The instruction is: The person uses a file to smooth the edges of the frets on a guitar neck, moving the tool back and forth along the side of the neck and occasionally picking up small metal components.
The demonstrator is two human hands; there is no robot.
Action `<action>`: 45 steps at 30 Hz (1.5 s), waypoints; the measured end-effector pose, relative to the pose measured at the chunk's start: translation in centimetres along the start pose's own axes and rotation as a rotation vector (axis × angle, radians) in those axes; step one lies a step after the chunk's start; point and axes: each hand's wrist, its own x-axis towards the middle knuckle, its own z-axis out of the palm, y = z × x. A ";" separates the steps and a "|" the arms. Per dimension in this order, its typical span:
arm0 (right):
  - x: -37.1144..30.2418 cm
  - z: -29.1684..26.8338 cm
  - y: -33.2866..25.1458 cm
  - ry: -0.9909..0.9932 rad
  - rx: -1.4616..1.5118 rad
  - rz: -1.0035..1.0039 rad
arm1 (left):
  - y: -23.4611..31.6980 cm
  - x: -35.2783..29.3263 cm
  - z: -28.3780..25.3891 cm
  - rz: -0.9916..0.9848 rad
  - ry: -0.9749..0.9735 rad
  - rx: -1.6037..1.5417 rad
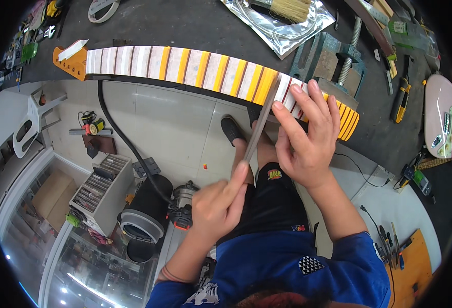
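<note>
A guitar neck (210, 69) lies along the near edge of the dark bench, its wooden headstock (72, 62) at the left. White and yellow masking tape covers the fretboard between the frets. In my left hand (218, 205) is a slim metal file (259, 126); the fingers are closed on its near end with the index finger along it. The file's far end rests across the neck beside a yellow taped stretch. My right hand (308, 136) has its fingers spread, the tips on the fretboard just right of the file. Its index fingertip is close to the file.
Behind the neck's right end stands a bench vise (333, 64). A brush (290, 7) lies on a clear plastic bag (280, 25). At the right are a yellow-black utility knife (401, 100) and a pale guitar body (440, 115). A black hose (115, 123) hangs below the bench.
</note>
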 end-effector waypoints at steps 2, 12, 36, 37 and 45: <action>0.3 0.1 -0.4 0.010 0.007 -0.015 | 0.8 5.5 0.9 0.165 0.215 -0.048; -0.5 -0.2 -0.2 -0.011 -0.027 -0.009 | -0.9 -2.6 0.8 0.019 0.019 -0.046; 1.6 -6.1 -8.0 -0.225 0.106 -0.184 | -1.2 -16.0 -7.5 -0.580 -0.002 -0.314; 2.1 -6.6 -9.7 -0.322 0.197 -0.274 | -0.7 -15.5 -9.2 -0.622 -0.060 -0.377; 2.0 -4.3 -24.3 -0.703 0.413 -0.867 | -1.2 -15.8 -21.1 -0.571 -0.263 -0.679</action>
